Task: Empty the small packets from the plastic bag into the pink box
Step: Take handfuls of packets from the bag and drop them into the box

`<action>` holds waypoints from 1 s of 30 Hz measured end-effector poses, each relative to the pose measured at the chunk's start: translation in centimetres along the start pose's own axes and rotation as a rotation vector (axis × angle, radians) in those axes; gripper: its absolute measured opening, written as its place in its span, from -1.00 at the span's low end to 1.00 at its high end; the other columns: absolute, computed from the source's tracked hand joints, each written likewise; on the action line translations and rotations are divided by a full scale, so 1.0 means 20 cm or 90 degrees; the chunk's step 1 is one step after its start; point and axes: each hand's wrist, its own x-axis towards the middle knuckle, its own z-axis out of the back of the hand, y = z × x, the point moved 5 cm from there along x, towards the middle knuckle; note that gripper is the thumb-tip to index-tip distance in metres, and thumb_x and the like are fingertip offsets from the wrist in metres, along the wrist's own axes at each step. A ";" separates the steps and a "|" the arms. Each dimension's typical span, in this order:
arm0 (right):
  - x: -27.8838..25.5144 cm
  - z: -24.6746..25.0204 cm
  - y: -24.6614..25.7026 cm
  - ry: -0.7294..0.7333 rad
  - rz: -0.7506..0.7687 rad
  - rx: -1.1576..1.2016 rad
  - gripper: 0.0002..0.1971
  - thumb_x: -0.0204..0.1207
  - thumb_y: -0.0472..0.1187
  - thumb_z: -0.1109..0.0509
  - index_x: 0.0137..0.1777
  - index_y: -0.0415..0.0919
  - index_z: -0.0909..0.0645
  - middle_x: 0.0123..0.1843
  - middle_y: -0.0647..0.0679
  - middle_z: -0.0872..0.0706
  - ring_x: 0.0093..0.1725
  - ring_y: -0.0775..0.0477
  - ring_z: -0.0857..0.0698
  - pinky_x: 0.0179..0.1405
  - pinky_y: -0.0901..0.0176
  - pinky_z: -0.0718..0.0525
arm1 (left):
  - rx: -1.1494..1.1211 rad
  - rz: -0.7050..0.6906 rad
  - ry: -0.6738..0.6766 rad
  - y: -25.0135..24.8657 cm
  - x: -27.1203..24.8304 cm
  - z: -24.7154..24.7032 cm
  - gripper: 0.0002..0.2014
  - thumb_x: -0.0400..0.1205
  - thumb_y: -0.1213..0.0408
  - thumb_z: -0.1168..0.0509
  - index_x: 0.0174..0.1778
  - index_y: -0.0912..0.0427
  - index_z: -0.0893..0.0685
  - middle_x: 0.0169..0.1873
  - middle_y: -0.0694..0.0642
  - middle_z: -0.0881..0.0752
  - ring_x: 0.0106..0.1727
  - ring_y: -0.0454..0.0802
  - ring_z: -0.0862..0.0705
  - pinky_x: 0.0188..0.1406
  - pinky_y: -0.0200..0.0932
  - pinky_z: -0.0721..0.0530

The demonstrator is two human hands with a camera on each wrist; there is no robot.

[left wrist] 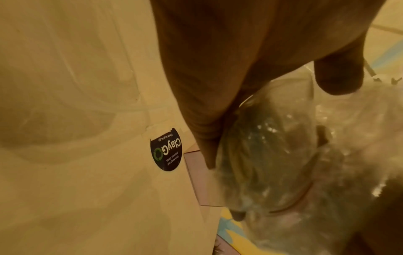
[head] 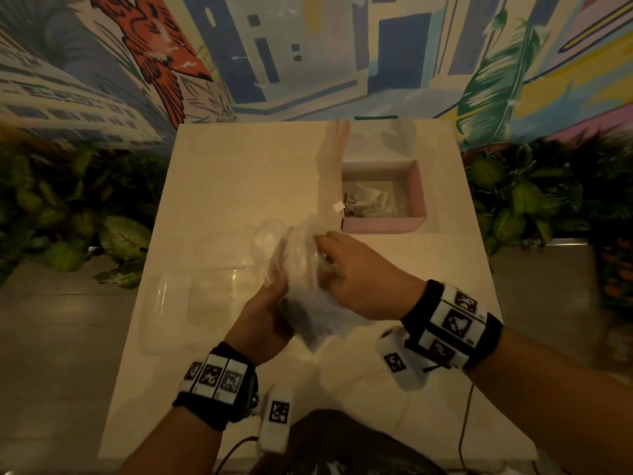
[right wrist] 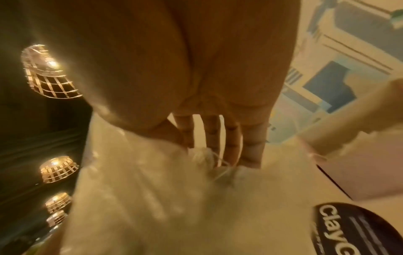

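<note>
Pale square table (head: 222,186), painted city mural (head: 308,53) on the wall behind the table, leafy green plants (head: 68,214) left and right of the table, round black sticker (left wrist: 166,151) on the table, clear plastic lid (head: 178,303) at the table's left edge

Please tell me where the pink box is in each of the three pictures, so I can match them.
Head: pink box, upper right of centre on the table, beyond the plastic bag.
Left wrist: pink box, lower centre, beside the black round sticker.
Right wrist: pink box, right edge.
Shared landmark: the sticker shows in both wrist views; the bag shows in all three.
</note>
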 end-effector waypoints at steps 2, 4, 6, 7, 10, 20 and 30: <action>-0.01 -0.01 0.01 0.023 -0.025 0.083 -0.64 0.58 -0.40 -0.27 0.32 -0.11 -0.62 0.17 0.08 -0.70 0.01 0.10 -0.64 0.07 0.33 -0.65 | 0.015 -0.009 0.023 -0.02 -0.04 0.00 -0.23 0.29 -0.10 -0.68 0.41 0.06 -0.69 0.24 0.21 -0.83 0.25 0.19 -0.80 0.04 0.06 -0.83; -0.03 0.00 0.01 0.032 -0.055 0.115 -0.71 0.66 -0.34 -0.26 0.14 0.10 -0.64 -0.02 0.38 -0.65 -0.16 0.37 -0.65 -0.16 0.58 -0.58 | 0.045 0.005 0.034 -0.02 -0.06 0.01 -0.24 0.40 -0.11 -0.61 0.53 -0.05 -0.58 0.34 0.18 -0.79 0.33 0.22 -0.75 0.09 0.24 -0.81; -0.03 -0.03 0.03 0.049 -0.066 0.105 -0.71 0.65 -0.21 -0.36 -0.08 0.30 -0.52 -0.13 0.45 -0.57 -0.22 0.62 -0.58 -0.24 0.65 -0.51 | 0.095 0.038 0.035 -0.02 -0.08 0.02 -0.30 0.53 -0.17 -0.46 0.62 -0.24 -0.44 0.48 0.16 -0.67 0.43 0.31 -0.67 0.15 0.49 -0.73; -0.04 -0.06 0.04 0.068 -0.072 0.095 -0.70 0.63 -0.16 -0.40 -0.12 0.34 -0.48 -0.15 0.47 -0.54 -0.23 0.66 -0.56 -0.25 0.64 -0.49 | 0.115 0.064 0.029 -0.02 -0.08 0.03 -0.35 0.58 -0.22 -0.38 0.62 -0.29 -0.42 0.51 0.17 -0.64 0.45 0.33 -0.64 0.20 0.57 -0.68; -0.04 -0.19 -0.02 0.127 -0.090 0.077 -0.83 0.65 -0.21 -0.37 0.09 0.11 -0.66 -0.03 0.39 -0.61 -0.18 0.40 -0.59 -0.14 0.63 -0.46 | 0.148 0.134 0.004 -0.04 -0.11 0.03 -0.45 0.57 -0.33 -0.25 0.47 -0.27 -0.58 0.41 0.17 -0.73 0.40 0.32 -0.69 0.23 0.62 -0.64; -0.14 -0.32 0.05 0.261 -0.091 0.037 -0.64 0.69 -0.31 -0.34 0.47 -0.32 -0.55 0.31 -0.07 -0.64 0.23 0.06 -0.57 0.25 0.47 -0.49 | 0.236 0.199 -0.015 -0.08 -0.16 0.02 -0.44 0.58 -0.31 -0.22 0.39 -0.11 -0.72 0.27 0.20 -0.81 0.28 0.27 -0.77 0.31 0.34 -0.69; -0.18 -0.29 0.01 0.326 -0.211 0.039 -0.58 0.68 -0.38 -0.34 0.52 -0.38 -0.47 0.38 -0.10 -0.62 0.27 0.14 -0.65 0.26 0.58 -0.42 | 0.251 0.207 0.026 -0.05 -0.09 -0.02 -0.54 0.58 -0.30 -0.27 0.27 -0.17 -0.75 0.28 0.19 -0.81 0.31 0.34 -0.74 0.39 0.45 -0.60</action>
